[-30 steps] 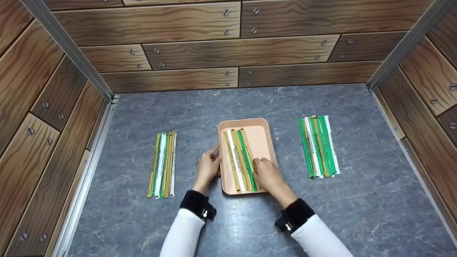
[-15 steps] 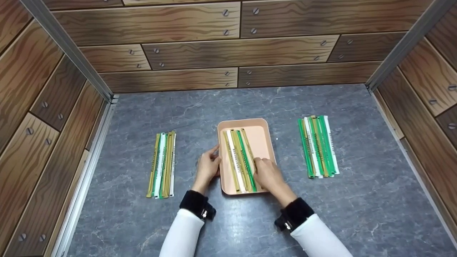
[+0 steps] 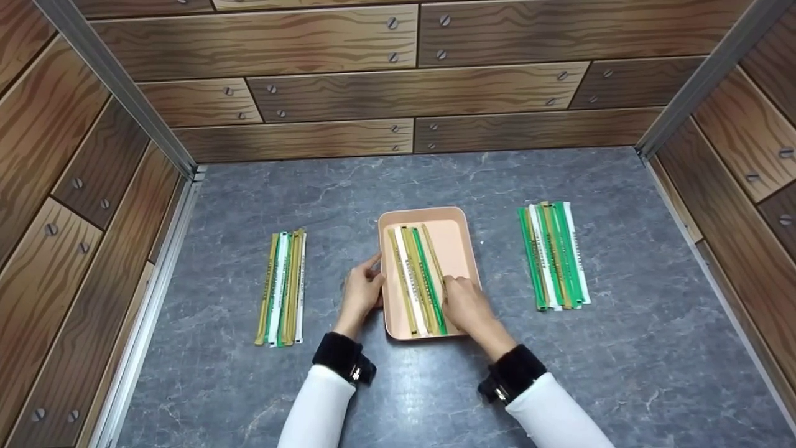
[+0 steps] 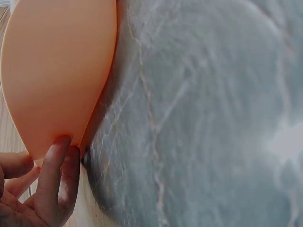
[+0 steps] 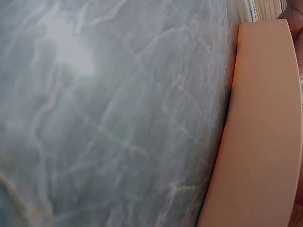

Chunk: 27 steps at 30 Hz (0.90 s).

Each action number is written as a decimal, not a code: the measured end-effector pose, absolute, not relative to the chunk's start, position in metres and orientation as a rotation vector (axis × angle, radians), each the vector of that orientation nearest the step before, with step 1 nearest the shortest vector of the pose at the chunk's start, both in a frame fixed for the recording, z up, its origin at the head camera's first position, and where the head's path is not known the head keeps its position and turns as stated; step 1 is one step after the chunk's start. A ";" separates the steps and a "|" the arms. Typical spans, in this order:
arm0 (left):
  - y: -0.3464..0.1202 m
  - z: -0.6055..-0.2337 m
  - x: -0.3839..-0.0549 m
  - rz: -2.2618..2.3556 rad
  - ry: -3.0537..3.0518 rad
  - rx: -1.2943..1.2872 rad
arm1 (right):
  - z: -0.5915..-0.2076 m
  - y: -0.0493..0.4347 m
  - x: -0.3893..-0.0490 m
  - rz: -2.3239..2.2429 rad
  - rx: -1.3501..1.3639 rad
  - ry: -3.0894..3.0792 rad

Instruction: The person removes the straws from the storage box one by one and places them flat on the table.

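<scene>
A peach-coloured tray [image 3: 457, 255] lies on the grey marbled surface, with several long, thin wrapped straws [image 3: 410, 280] in gold, white and green side by side in its left half. My left hand [image 3: 362, 289] holds the tray's left side; in the left wrist view its fingers [image 4: 49, 177] press the outer wall and a digit meets the rim. Inside the tray, my right hand [image 3: 466, 303] grips a gold wrapped straw [image 3: 432, 249] slanting right of the green one. Its lower end is hidden by the hand. The right wrist view shows mostly the tray's wall [image 5: 260, 123].
One row of gold, green and white wrapped straws [image 3: 283, 286] lies left of the tray. Another such row [image 3: 555, 255] lies to the right, slightly farther back. Wood-patterned walls [image 3: 329, 93] enclose the back and sides.
The gold straw in my right hand, mostly hidden one second ago, now shows along its upper length, right of the green one. Both hands have stayed nearly in place.
</scene>
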<state>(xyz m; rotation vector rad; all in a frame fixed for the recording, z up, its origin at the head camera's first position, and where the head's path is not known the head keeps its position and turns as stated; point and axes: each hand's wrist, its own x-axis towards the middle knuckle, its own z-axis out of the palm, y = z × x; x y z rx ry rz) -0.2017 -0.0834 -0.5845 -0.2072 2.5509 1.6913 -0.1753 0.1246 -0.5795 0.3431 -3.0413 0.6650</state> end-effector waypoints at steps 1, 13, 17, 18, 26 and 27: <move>-0.083 -0.585 -0.202 1.688 2.559 -0.203 | -0.579 0.125 -0.176 0.666 0.340 -3.046; -0.082 -0.584 -0.203 1.666 2.583 -0.208 | -0.574 0.130 -0.178 0.882 0.230 -3.105; -0.082 -0.584 -0.203 1.688 2.563 -0.208 | -0.564 0.140 -0.181 1.147 0.175 -2.991; -0.082 -0.584 -0.202 1.698 2.555 -0.206 | -0.560 0.143 -0.182 1.207 0.173 -2.949; -0.082 -0.585 -0.201 1.732 2.540 -0.186 | -0.537 0.194 -0.189 1.242 0.135 -2.776; -0.082 -0.585 -0.201 1.738 2.539 -0.183 | -0.536 0.202 -0.190 1.205 0.130 -2.787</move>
